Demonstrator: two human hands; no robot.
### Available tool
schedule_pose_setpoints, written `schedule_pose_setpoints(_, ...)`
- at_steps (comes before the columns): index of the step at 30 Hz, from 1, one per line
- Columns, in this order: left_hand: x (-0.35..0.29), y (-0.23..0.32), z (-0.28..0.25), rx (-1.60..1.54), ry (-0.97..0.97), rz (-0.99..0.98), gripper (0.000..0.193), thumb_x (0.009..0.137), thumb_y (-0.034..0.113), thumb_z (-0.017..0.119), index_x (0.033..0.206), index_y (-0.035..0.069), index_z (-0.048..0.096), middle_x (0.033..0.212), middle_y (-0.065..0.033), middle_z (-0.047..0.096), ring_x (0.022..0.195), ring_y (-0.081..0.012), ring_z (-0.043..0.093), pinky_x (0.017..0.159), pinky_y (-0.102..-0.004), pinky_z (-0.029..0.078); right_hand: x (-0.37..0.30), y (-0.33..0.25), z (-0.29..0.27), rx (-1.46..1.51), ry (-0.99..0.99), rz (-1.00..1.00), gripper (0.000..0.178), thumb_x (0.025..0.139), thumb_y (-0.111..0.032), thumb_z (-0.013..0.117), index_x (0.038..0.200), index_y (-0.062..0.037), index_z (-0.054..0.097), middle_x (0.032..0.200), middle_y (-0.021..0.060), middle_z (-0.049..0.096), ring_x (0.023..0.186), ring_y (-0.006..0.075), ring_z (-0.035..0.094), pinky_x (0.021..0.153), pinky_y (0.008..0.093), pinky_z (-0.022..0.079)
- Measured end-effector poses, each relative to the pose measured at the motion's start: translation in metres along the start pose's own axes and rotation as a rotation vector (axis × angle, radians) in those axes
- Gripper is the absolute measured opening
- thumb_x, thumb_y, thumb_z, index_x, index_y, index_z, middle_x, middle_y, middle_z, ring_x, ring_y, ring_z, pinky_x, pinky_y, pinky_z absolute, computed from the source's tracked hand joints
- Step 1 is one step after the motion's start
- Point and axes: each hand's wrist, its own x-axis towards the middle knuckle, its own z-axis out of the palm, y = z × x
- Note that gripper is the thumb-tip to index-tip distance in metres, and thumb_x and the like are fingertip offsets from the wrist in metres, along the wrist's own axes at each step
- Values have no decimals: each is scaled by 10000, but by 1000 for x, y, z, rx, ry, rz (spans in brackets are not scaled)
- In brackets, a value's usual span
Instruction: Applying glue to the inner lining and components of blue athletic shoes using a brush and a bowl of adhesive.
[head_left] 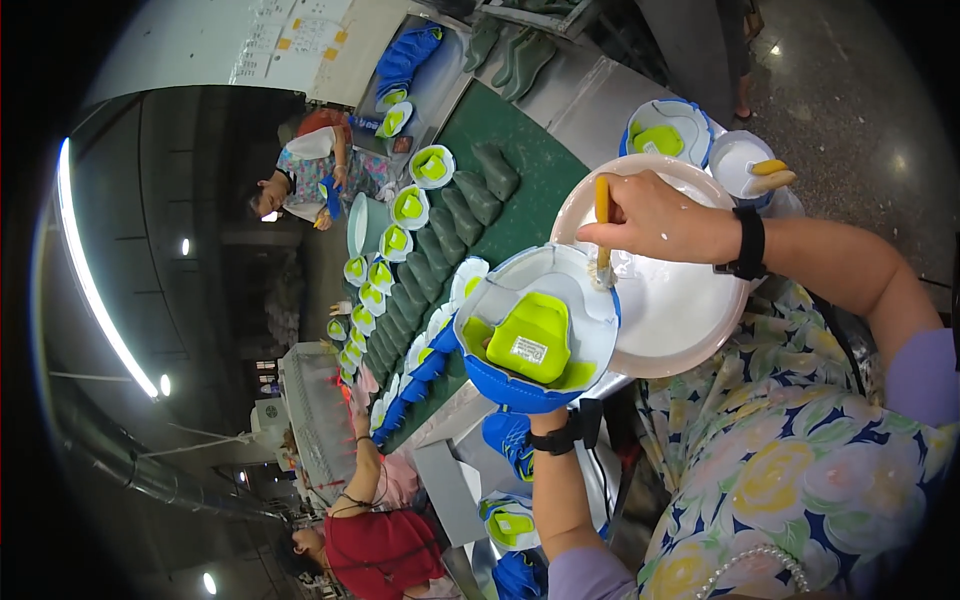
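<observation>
My right hand (655, 212) is closed round the yellow handle of a brush (602, 200). The brush's bristles touch the white inner edge of a blue shoe upper (510, 388), which has a bright yellow-green inner piece (530, 335) with a white label. From below, my left hand (548, 418) supports this upper; its fingers are hidden behind it. Under my right hand, beside the upper, stands a pale pink basin (735, 335) coated with white liquid. White specks dot the back of my right hand.
A white-smeared tub (738, 160) with yellow-handled brushes and another upper (665, 135) stand beyond the basin. Dark green shoe lasts (460, 215) and several uppers (410, 205) line a green conveyor belt (540, 160). Two co-workers (385, 535) (310, 165) are along the line.
</observation>
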Motion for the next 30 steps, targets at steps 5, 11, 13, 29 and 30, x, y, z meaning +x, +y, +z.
schedule_pose_setpoints(5, -9, -3, 8, 162, 86, 67, 759, 1015, 427, 509, 1561, 50, 140, 1600, -138, 264, 1454, -301, 308, 1218, -469, 195, -17, -2, 15, 185, 31, 216, 450, 851, -346, 683, 901, 99, 639, 719, 212, 677, 671, 293, 695, 642, 348, 545)
schedule_pose_setpoints(11, -1, -5, 8, 60, 180, -37, 725, 1015, 438, 501, 1540, 47, 190, 1567, -141, 309, 1421, -302, 346, 1194, -475, 234, -29, -12, 28, 363, -97, 365, 448, 871, -333, 687, 870, 113, 650, 734, 191, 692, 612, 205, 695, 556, 293, 546)
schedule_pose_setpoints(13, 5, -4, 3, -31, 192, -119, 714, 1015, 441, 498, 1533, 46, 207, 1556, -142, 324, 1410, -302, 359, 1187, -477, 247, -32, -17, 27, 421, -103, 322, 436, 866, -334, 701, 870, 99, 652, 727, 177, 688, 607, 202, 687, 556, 290, 540)
schedule_pose_setpoints(29, -36, 34, 18, -1270, -231, -1111, 646, 1015, 468, 478, 1477, 38, 340, 1468, -150, 443, 1322, -304, 461, 1124, -494, 353, -27, -39, 36, 400, -155, -806, 201, 894, -194, 725, 978, -60, 600, 938, 73, 643, 862, 266, 669, 759, 354, 540)
schedule_pose_setpoints(30, -40, 34, 22, -1296, -214, -1113, 643, 1015, 470, 477, 1473, 38, 349, 1463, -151, 451, 1316, -304, 467, 1120, -495, 359, -26, -43, 43, 372, -167, -885, 185, 900, -193, 711, 963, -61, 598, 929, 70, 636, 851, 264, 665, 756, 360, 543)
